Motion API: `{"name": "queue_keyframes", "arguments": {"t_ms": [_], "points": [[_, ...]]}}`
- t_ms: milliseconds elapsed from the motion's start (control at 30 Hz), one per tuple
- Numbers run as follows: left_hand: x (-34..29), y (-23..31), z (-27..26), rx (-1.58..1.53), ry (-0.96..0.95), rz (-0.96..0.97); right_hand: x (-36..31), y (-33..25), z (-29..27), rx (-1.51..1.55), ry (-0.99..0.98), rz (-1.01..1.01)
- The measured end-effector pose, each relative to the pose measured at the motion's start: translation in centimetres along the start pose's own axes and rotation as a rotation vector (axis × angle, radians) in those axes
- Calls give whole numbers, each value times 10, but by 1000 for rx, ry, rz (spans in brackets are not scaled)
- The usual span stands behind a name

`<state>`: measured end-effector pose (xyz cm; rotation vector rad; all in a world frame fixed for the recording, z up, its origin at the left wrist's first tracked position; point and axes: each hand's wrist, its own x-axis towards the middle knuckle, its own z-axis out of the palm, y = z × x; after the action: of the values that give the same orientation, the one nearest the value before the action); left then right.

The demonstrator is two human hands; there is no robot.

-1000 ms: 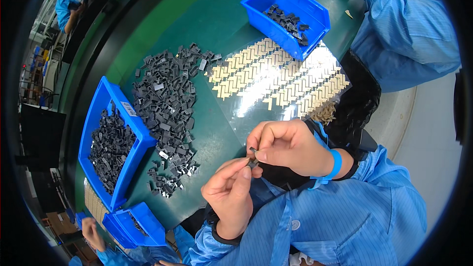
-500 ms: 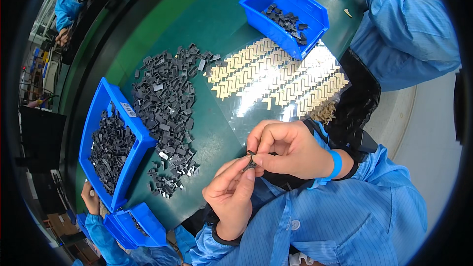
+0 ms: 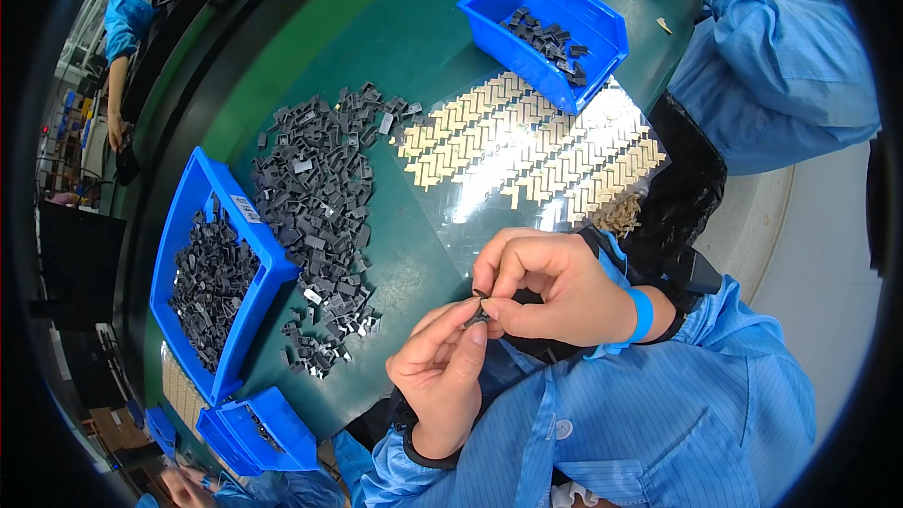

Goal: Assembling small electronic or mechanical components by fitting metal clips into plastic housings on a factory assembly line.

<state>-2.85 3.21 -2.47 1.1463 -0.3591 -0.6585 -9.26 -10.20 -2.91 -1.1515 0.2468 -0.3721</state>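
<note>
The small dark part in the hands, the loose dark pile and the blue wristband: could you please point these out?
Small dark part (image 3: pixel 481 312), head view: its exposed middle.
Loose dark pile (image 3: pixel 318 199), head view: its middle.
Blue wristband (image 3: pixel 643 314), head view: its outer face.

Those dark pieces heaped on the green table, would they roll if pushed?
The dark pieces would probably slide or tumble rather than roll, as they look boxy and flat-sided. Each is likely light, being much smaller than the left hand. They may scatter if shoved, since they seem loose.
</note>
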Motion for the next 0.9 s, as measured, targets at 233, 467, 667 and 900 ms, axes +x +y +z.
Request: {"name": "queue_keyframes", "arguments": {"t_ms": [233, 467, 667, 900], "points": [[0, 0, 0, 8, 41, -18, 0, 5, 1, -63, 14, -60], [-1, -2, -1, 40, 67, -21, 0, 6, 3, -100, 18, -86], [-1, -3, 0, -44, 62, -6, 0, 9, 2, -79, 2, -101], [0, -2, -2, -84, 74, -54, 1, 3, -1, 179, -67, 114]]}}
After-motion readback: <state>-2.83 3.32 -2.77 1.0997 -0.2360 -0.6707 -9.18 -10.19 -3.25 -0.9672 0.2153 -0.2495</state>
